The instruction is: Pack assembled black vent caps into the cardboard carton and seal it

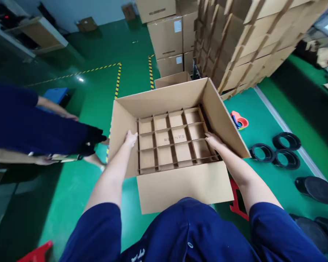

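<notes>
My left hand (131, 138) is inside the carton (186, 185), its fingers bent at the left edge of the divider grid (175, 154); my right hand (214, 140) reaches in at the opposite edge, its fingertips by the outer strips; I cannot tell whether either one pinches the cardboard or only rests against it. The grid sits down within the carton walls, its cells empty, printed marks showing through two of them; the carton's flaps stand outward, the near one folded down towards me.

I judge the grid light and fairly stiff on edge, dry rather than slippery; its thin slotted strips could crease or skew if squeezed from one side, so the best hold is low on both outer sides, near the strip crossings, with even pressure; the carton itself should be firm at its walls, while its flaps will flex. Black rings (262, 153) lie on the green floor (71, 189) to my right; a co-worker (38, 120) is at my left.
</notes>
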`<state>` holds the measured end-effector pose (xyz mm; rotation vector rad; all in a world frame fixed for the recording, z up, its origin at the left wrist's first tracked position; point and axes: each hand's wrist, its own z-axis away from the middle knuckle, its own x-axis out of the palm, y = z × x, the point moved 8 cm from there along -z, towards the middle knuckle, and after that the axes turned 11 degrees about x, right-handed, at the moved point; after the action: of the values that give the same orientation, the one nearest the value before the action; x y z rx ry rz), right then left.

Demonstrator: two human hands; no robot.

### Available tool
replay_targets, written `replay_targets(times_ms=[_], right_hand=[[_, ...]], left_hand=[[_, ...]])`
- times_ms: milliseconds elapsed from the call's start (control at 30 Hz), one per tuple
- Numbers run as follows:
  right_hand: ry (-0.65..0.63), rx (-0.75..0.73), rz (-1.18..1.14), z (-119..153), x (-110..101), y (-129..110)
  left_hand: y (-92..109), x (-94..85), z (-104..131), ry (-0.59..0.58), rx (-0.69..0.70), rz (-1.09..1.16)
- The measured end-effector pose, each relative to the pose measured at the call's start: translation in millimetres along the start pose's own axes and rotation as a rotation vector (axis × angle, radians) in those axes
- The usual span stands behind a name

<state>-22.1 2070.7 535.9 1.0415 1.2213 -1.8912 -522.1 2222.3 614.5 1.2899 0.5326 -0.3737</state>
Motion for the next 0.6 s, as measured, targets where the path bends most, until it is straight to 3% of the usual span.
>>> replay_targets(times_ms=[167,267,333,433,533,600], right_hand=[[0.147,0.014,-0.045,22.4,14.4,9.1],[0.095,0.048,-0.092,37.2,25.0,9.5],[0.113,0.113,-0.164,45.1,20.2,10.4],[0.259,0.11,-0.269,71.2,-1.4,5.8],[0.325,-0.02,-0.276,128.5,-5.5,-4.9],[0.284,-0.045,-0.232,178.7,11.5,-4.2]], left_hand=[[-36.2,28.9,51.1,0.045,0.087,-0.229],[-50.1,42.4,99.6,0.012,0.176,-0.298],[-51.7,47.1,130.9,0.008,0.323,-0.339],[-44.9,62.9,175.9,-0.034,0.648,-0.344],[-35.8,95.7,221.5,-0.151,0.935,-0.259],[-27.5,124.1,255.0,-0.265,1.102,-0.175]])
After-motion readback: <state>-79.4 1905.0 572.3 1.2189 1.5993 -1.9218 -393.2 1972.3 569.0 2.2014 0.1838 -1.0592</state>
